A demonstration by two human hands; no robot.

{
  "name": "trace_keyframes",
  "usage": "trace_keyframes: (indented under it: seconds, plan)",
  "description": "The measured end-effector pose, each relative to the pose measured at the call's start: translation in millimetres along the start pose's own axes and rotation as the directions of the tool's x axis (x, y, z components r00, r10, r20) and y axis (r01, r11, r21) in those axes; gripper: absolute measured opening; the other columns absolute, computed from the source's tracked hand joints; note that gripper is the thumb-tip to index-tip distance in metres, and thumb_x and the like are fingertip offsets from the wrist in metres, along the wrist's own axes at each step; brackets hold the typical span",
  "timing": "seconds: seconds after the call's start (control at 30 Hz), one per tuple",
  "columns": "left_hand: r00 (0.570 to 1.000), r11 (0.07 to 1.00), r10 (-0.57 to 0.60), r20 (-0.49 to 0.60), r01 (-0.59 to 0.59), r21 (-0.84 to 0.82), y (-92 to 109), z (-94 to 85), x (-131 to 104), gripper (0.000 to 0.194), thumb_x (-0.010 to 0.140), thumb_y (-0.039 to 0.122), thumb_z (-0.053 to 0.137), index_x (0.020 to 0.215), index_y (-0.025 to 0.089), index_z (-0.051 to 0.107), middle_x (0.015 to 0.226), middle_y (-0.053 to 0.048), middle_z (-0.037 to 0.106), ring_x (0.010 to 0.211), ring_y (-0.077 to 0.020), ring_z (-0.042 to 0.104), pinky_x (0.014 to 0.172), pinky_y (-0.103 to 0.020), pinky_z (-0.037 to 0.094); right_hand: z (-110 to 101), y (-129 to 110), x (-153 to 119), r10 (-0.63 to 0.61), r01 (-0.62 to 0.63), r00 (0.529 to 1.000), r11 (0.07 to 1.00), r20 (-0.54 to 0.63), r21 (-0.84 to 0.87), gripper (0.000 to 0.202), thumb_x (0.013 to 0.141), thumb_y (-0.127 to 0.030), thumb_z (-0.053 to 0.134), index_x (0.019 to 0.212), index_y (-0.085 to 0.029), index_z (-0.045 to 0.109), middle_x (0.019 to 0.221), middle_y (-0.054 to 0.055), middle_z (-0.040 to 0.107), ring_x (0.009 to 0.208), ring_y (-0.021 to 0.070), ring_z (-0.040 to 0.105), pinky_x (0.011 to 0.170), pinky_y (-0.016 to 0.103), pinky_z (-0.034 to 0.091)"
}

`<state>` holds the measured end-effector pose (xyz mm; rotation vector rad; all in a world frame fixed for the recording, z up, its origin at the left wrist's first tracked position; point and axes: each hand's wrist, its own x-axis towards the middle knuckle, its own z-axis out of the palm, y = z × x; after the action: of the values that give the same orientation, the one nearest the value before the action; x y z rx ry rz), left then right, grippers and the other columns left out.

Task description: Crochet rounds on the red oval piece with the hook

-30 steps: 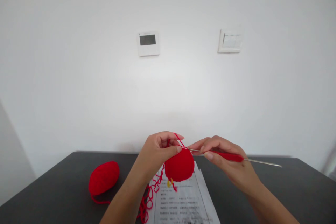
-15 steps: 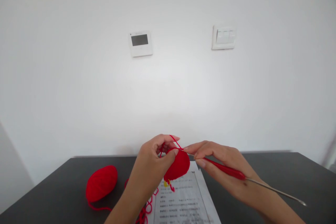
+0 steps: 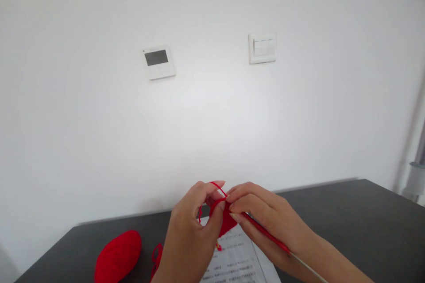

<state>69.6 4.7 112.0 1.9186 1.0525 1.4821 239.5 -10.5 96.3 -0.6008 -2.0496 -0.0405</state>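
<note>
My left hand [image 3: 195, 225] pinches a small red crocheted piece [image 3: 227, 221], with red yarn running over its raised index finger. My right hand [image 3: 268, 216] grips a crochet hook [image 3: 270, 235] with a red handle and a metal shaft; its fingertips meet the top edge of the piece, hiding the hook's working tip. A bit of yellow and red yarn [image 3: 218, 246] hangs under the piece. To the left, a red yarn ball [image 3: 117, 256] lies on the dark table, and loose red yarn [image 3: 156, 257] shows beside my left wrist.
Printed paper [image 3: 232, 258] lies on the dark table [image 3: 318, 208] beneath my hands. On the white wall behind are a thermostat-like panel [image 3: 159, 63] and a switch plate [image 3: 262, 48]. Part of a pale object [image 3: 415, 181] shows at the right edge.
The view has shifted and tilted. My right hand has come closer to my left, its fingers now covering more of the red piece, and the hook's shaft points more steeply down.
</note>
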Motion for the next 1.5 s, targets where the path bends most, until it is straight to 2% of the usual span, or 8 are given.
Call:
trace_keyframes:
  seconds: [0.17, 0.47, 0.63, 0.83, 1.03, 1.23, 1.4, 1.5]
  plan:
    - [0.985, 0.97, -0.165, 0.049, 0.171, -0.172, -8.0, -1.1, 2.0, 0.031, 0.066, 0.027, 0.071, 0.097, 0.023, 0.071, 0.073, -0.002, 0.068, 0.071, -0.02, 0.061, 0.066, -0.029, 0.048, 7.2, 5.5, -3.7, 0.02, -0.032, 0.991, 0.995, -0.134, -0.091, 0.016, 0.088, -0.017, 0.051, 0.102, -0.025, 0.055, 0.101, 0.009, 0.064, 0.082, 0.0158, 0.065, 0.069, 0.024, 0.056]
    - [0.893, 0.703, -0.38, 0.24, 0.447, -0.553, 0.9, 0.9, 4.6, 0.043, 0.05, 0.027, 0.084, 0.091, 0.02, 0.073, 0.066, -0.001, 0.063, 0.062, -0.0129, 0.056, 0.06, -0.024, 0.045, 4.3, 12.9, -2.4, -0.107, 0.106, 0.993, 0.994, -0.045, -0.021, 0.02, 0.091, -0.018, 0.049, 0.11, -0.026, 0.049, 0.099, 0.007, 0.065, 0.085, 0.0145, 0.064, 0.071, 0.023, 0.054]
    - [0.869, 0.624, -0.392, 0.302, 0.493, -0.606, -11.6, 4.8, 5.3, 0.05, 0.043, 0.032, 0.087, 0.09, 0.021, 0.074, 0.067, -0.002, 0.063, 0.058, -0.0128, 0.055, 0.055, -0.024, 0.043, 4.6, 9.7, 0.7, -0.194, 0.182, 0.979, 0.969, -0.056, -0.167, 0.014, 0.092, -0.02, 0.048, 0.105, -0.024, 0.051, 0.094, 0.009, 0.067, 0.083, 0.0175, 0.064, 0.069, 0.026, 0.056]
    - [0.928, 0.738, -0.33, 0.176, 0.37, -0.564, -19.0, 11.0, 4.0, 0.048, 0.054, 0.031, 0.082, 0.099, 0.019, 0.07, 0.068, -0.002, 0.064, 0.064, -0.016, 0.06, 0.059, -0.025, 0.048, 15.1, 4.3, 0.6, -0.19, 0.135, 0.971, 0.936, -0.148, -0.324, 0.015, 0.089, -0.016, 0.048, 0.102, -0.021, 0.052, 0.098, 0.012, 0.067, 0.089, 0.0205, 0.065, 0.074, 0.031, 0.057]
    - [0.979, 0.96, -0.205, 0.011, 0.203, -0.195, 1.6, 4.4, 0.6, 0.033, 0.072, 0.028, 0.064, 0.104, 0.02, 0.066, 0.073, 0.0, 0.065, 0.071, -0.0166, 0.061, 0.068, -0.028, 0.049, 11.6, -0.9, 1.3, -0.164, 0.102, 0.976, 0.926, -0.143, -0.365, 0.016, 0.086, -0.01, 0.048, 0.098, -0.017, 0.056, 0.101, 0.012, 0.066, 0.098, 0.0217, 0.062, 0.079, 0.034, 0.055]
    - [0.999, 0.992, -0.033, 0.037, 0.028, 0.125, -0.9, -13.2, 6.1, 0.026, 0.076, 0.021, 0.057, 0.101, 0.023, 0.067, 0.077, 0.001, 0.064, 0.077, -0.0166, 0.06, 0.076, -0.03, 0.047, 5.0, -3.7, 0.3, -0.118, 0.091, 0.982, 0.979, -0.146, -0.184, 0.017, 0.086, -0.008, 0.052, 0.098, -0.016, 0.059, 0.099, 0.011, 0.068, 0.098, 0.02, 0.062, 0.085, 0.033, 0.053]
    - [0.979, 0.998, -0.065, 0.193, 0.06, 0.035, -7.6, -24.6, 13.5, 0.006, 0.074, 0.018, 0.06, 0.073, 0.019, 0.066, 0.083, -0.002, 0.065, 0.083, -0.017, 0.059, 0.075, -0.027, 0.045, -5.1, -11.8, 4.4, 0.015, -0.012, 0.997, 0.999, -0.076, 0.037, 0.017, 0.086, -0.008, 0.051, 0.097, -0.016, 0.061, 0.095, 0.009, 0.07, 0.09, 0.0161, 0.064, 0.079, 0.026, 0.054]
    - [0.947, 0.982, -0.135, 0.29, 0.168, -0.09, -12.4, -27.6, 17.3, 0.014, 0.071, 0.02, 0.066, 0.084, 0.02, 0.069, 0.077, 0.0, 0.062, 0.076, -0.0152, 0.058, 0.068, -0.025, 0.045, -15.1, -18.3, 6.2, 0.114, -0.116, 0.993, 0.985, 0.029, 0.124, 0.018, 0.086, -0.007, 0.05, 0.092, -0.018, 0.064, 0.089, 0.005, 0.07, 0.08, 0.0132, 0.066, 0.072, 0.022, 0.055]
